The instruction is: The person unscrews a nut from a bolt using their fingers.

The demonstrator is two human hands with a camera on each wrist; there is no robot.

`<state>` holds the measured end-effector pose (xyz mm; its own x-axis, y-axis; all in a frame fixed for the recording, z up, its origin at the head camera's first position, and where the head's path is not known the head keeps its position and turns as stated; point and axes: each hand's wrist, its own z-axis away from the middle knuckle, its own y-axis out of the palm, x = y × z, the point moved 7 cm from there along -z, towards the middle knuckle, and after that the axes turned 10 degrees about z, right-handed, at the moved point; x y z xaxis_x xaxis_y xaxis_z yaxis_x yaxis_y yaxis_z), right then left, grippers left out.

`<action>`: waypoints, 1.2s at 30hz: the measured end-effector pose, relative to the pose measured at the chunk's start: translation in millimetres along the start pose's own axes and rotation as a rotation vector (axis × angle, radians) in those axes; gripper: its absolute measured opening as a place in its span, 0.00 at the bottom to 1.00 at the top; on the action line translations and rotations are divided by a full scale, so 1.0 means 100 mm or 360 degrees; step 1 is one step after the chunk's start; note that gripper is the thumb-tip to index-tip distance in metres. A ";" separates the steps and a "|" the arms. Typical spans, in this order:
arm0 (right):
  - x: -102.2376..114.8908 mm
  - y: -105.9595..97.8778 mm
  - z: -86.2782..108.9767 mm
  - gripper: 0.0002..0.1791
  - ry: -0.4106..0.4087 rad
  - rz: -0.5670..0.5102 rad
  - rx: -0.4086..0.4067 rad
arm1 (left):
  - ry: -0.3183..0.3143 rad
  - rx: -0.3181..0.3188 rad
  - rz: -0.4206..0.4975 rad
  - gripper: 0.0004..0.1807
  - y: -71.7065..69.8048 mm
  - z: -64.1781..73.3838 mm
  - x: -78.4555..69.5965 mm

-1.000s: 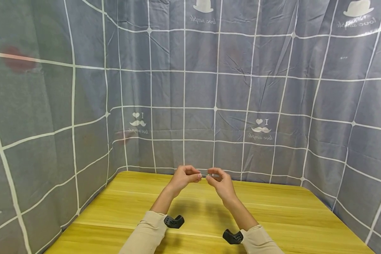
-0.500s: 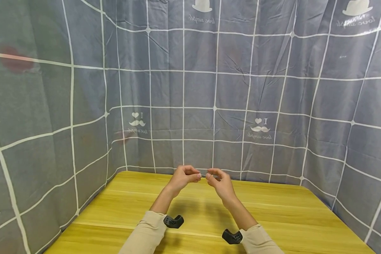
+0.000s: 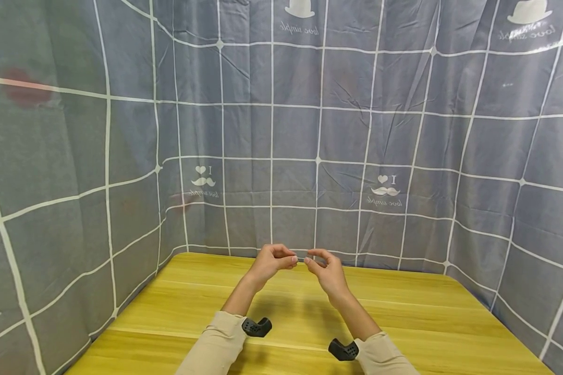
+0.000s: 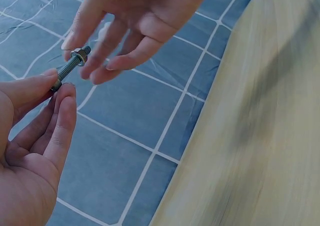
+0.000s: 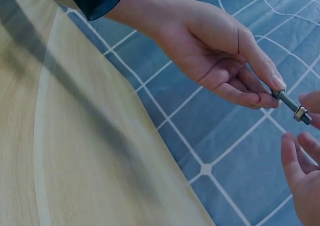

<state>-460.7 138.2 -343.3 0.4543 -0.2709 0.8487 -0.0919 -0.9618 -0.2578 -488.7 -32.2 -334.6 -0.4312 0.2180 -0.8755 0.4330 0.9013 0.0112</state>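
Observation:
My left hand [image 3: 268, 264] pinches a metal bolt [image 4: 68, 69] by its head, between thumb and fingertips. The bolt lies roughly sideways in the air above the table's far part. Near the bolt's free end sits a hex nut [image 5: 301, 114], with a short stretch of thread beyond it. The thumb and index finger of my right hand [image 3: 329, 272] are around the nut; its remaining fingers are spread apart below. In the head view the fingertips hide most of the bolt, and only its dark shaft shows between the hands.
Below both hands is a yellow wood-grain table [image 3: 206, 333]. Grey curtains [image 3: 291, 130] with white grid lines hang close behind its far edge and along both sides. A black wrist device [image 3: 257, 327] projects from each sleeve.
My left hand has stayed still on the bolt. The right thumb and index finger have shifted slightly around the nut, which showed between them a second ago and is hidden in the head view now.

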 end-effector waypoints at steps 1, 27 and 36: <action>0.00 0.00 0.00 0.13 0.0005 -0.0003 -0.0006 | 0.0003 0.0001 0.0005 0.12 0.00 0.00 0.00; 0.03 0.00 -0.02 0.16 -0.0084 -0.0094 -0.0021 | 0.0008 -0.0018 0.0036 0.11 0.00 -0.01 -0.03; 0.02 0.01 -0.02 0.08 -0.0097 -0.0050 -0.0020 | -0.0013 -0.0028 0.0038 0.10 0.00 -0.01 0.00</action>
<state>-461.4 136.6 -341.0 0.5102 -0.2381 0.8264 -0.0878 -0.9703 -0.2253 -489.6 -32.0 -333.8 -0.4143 0.2366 -0.8789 0.4291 0.9023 0.0406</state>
